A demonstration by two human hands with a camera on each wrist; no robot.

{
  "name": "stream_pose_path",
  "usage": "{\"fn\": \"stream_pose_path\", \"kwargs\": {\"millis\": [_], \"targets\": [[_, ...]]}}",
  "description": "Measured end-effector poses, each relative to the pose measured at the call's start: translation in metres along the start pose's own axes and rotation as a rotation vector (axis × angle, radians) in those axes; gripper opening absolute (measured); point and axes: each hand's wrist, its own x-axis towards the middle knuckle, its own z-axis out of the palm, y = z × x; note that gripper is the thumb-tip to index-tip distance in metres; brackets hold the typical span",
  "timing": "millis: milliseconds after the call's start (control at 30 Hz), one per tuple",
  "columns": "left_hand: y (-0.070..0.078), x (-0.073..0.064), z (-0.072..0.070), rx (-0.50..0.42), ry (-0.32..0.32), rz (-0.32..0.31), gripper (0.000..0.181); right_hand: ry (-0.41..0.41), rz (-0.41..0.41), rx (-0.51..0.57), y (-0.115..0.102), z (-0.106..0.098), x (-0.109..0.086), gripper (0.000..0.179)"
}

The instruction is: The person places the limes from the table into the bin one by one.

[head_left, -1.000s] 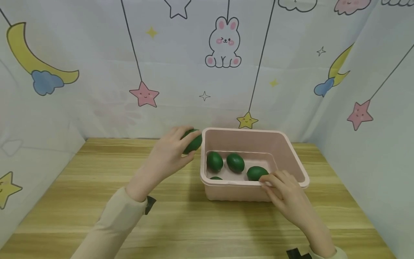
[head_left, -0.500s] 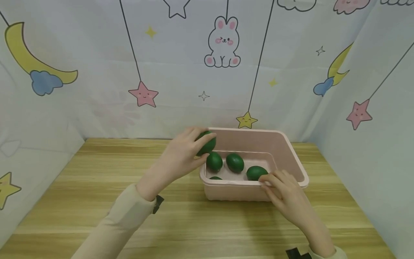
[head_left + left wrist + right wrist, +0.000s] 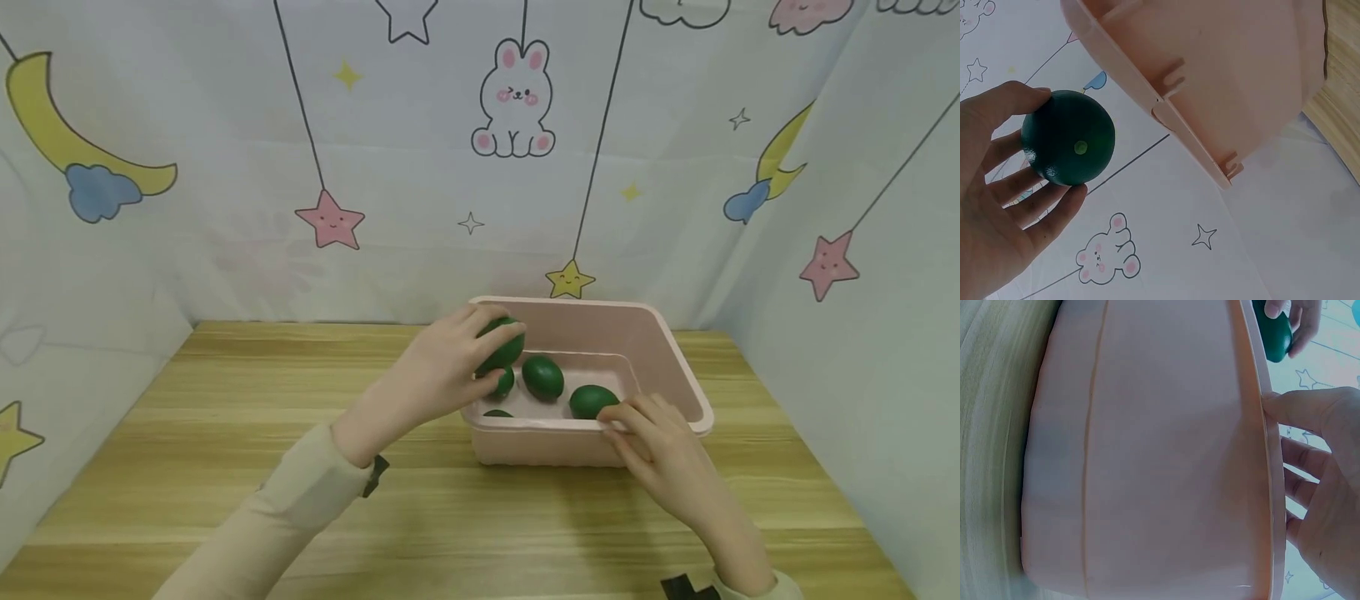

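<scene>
My left hand (image 3: 442, 362) holds a dark green avocado (image 3: 1069, 137) between thumb and fingers, over the left side of a pink plastic bin (image 3: 551, 446). A pale spot marks the avocado's end in the left wrist view. Inside the bin lie one avocado (image 3: 542, 377) near the middle and another avocado (image 3: 592, 402) by the front wall. A third avocado (image 3: 507, 383) is partly covered by my left hand. Only the top of an avocado (image 3: 497, 413) shows at the front left. My right hand (image 3: 671, 462) pinches the bin's front rim, with its thumb (image 3: 1304, 409) on the outside.
The bin stands toward the back of a wood-grain table (image 3: 360, 533). Behind and beside the table hangs a white curtain (image 3: 405, 167) printed with stars, moons and a rabbit. Both arms reach in from the front.
My left hand has carried the avocado rightward, from outside the bin's left rim to over its inside, and slightly lower. My right hand has stayed on the front rim.
</scene>
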Motion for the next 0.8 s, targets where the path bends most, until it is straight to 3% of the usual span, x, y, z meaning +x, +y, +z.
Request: {"fn": "stream_pose_path", "kwargs": {"millis": [800], "targets": [[0.007, 0.008, 0.01, -0.03, -0.125, 0.024, 0.046, 0.012, -0.021, 0.008, 0.003, 0.003, 0.0, 0.023]]}}
